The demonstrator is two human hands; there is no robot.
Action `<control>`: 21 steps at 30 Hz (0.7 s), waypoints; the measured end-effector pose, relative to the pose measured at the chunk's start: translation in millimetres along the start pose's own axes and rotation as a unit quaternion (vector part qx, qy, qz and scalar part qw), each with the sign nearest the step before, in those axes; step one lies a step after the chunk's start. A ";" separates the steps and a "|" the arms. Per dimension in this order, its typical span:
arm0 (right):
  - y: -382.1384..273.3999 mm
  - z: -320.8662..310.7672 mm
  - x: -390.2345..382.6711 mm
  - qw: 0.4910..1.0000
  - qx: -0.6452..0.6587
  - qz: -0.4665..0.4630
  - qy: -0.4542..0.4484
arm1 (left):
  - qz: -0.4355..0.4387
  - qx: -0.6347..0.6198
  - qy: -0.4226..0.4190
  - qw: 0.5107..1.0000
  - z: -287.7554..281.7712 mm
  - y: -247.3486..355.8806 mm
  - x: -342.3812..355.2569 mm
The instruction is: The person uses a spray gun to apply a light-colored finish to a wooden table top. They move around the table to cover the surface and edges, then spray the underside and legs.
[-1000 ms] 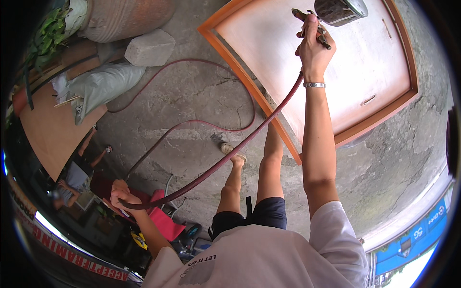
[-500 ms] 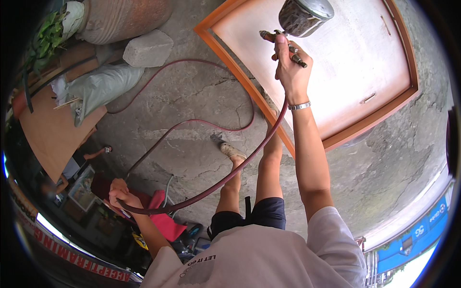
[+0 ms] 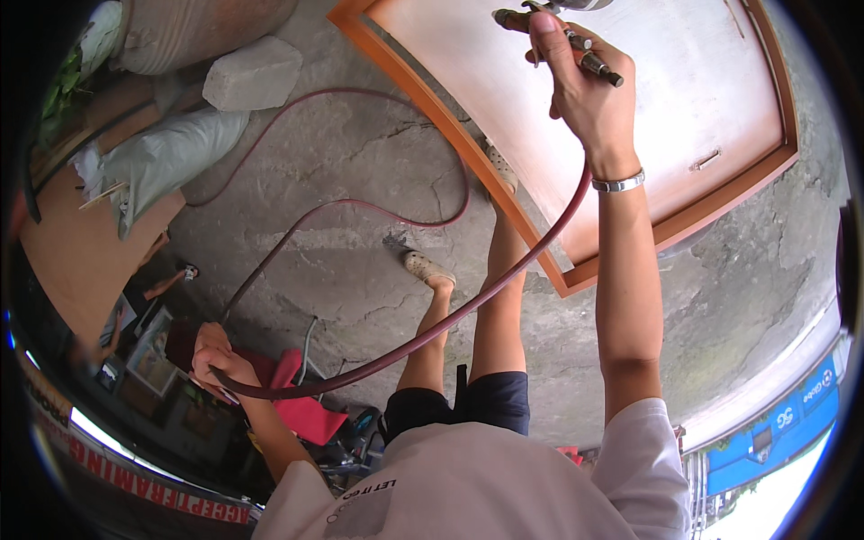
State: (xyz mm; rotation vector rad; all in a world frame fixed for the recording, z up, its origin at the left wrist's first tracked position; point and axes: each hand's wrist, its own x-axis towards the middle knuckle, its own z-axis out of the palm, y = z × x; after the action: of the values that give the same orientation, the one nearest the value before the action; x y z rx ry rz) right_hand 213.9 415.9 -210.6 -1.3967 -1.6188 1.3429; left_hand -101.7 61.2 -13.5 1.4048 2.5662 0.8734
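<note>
Markings: I read dark lettering above a grey block on the white shirt (image 3: 490, 490). A sign (image 3: 157, 488) at the lower left carries red and white capitals; a blue sign (image 3: 778, 409) at the lower right carries pale lettering.

Right hand (image 3: 594, 101): fingers curled, closed around the spray gun (image 3: 579, 40), thumb along its near side. The gun is at the top of my view, in front of the pale panel (image 3: 693, 108) and inside the outline of the orange frame (image 3: 666, 236).

Left hand (image 3: 219, 355): closed in a fist on the red hose (image 3: 432, 337), which bows across to the right wrist.

Containers: the gun's metal cup (image 3: 583, 3) is cut off by the upper edge; I cannot see its contents. A clay pot (image 3: 193, 31) lies beyond the grey block of stone (image 3: 254, 74). Beside them rests a pale sack (image 3: 171, 155), contents hidden.
</note>
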 end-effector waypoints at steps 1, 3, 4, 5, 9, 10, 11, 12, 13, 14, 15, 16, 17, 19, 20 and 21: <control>7.8 -8.7 5.0 1.000 -0.017 -0.021 -0.016 | 0.019 -0.002 -0.017 1.000 5.6 1.9 -0.6; 13.2 -16.5 7.5 0.997 -0.066 -0.021 -0.017 | 0.055 0.005 -0.033 0.998 9.9 4.5 -3.4; 6.5 -21.1 8.7 0.993 -0.098 -0.032 -0.053 | 0.069 0.010 -0.042 0.997 10.8 6.7 -6.0; 8.1 -18.9 9.9 0.993 -0.100 -0.045 -0.054 | 0.083 0.016 -0.050 0.995 11.3 9.3 -8.7; 3.1 -3.2 15.5 0.992 -0.085 -0.071 -0.063 | 0.086 -0.007 -0.042 0.995 8.9 20.3 -8.2; -3.8 2.8 17.2 0.993 -0.068 -0.081 -0.060 | 0.091 -0.011 -0.038 0.995 6.2 20.4 -8.2; -10.9 8.9 18.9 0.993 -0.052 -0.091 -0.057 | 0.095 -0.016 -0.033 0.995 3.2 21.2 -7.6; -18.7 13.6 20.2 0.994 -0.027 -0.090 -0.053 | 0.099 -0.012 -0.029 0.995 -0.7 21.7 -7.0; -27.0 17.3 21.8 0.995 -0.002 -0.088 -0.049 | 0.102 -0.008 -0.025 0.994 -5.8 21.8 -6.1; -34.1 18.9 23.4 0.995 0.023 -0.086 -0.045 | 0.105 -0.004 -0.022 0.994 -10.3 21.7 -4.8; -40.2 19.4 24.0 0.994 0.035 -0.090 -0.049 | 0.106 -0.008 -0.015 0.994 -14.0 20.2 -5.4; -46.1 19.2 24.5 0.993 0.047 -0.095 -0.053 | 0.108 -0.011 -0.008 0.994 -17.0 18.2 -6.4; -49.9 19.1 24.6 0.992 0.058 -0.099 -0.056 | 0.109 -0.016 -0.001 0.994 -19.1 17.1 -6.9; -43.4 21.2 26.9 0.991 0.043 -0.121 -0.036 | 0.116 -0.005 -0.003 0.993 -20.1 18.5 -6.9; -42.0 21.5 27.4 0.992 0.019 -0.117 -0.034 | 0.120 -0.001 -0.004 0.993 -20.2 19.2 -6.9; -40.0 22.0 26.9 0.993 -0.004 -0.113 -0.033 | 0.113 0.005 -0.005 0.994 -20.2 19.5 -8.6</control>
State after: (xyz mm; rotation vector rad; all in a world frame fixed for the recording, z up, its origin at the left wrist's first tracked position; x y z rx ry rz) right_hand 173.5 437.8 -184.1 -1.1445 -1.7694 1.2610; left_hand -89.0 53.6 11.9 1.7226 2.4411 0.8809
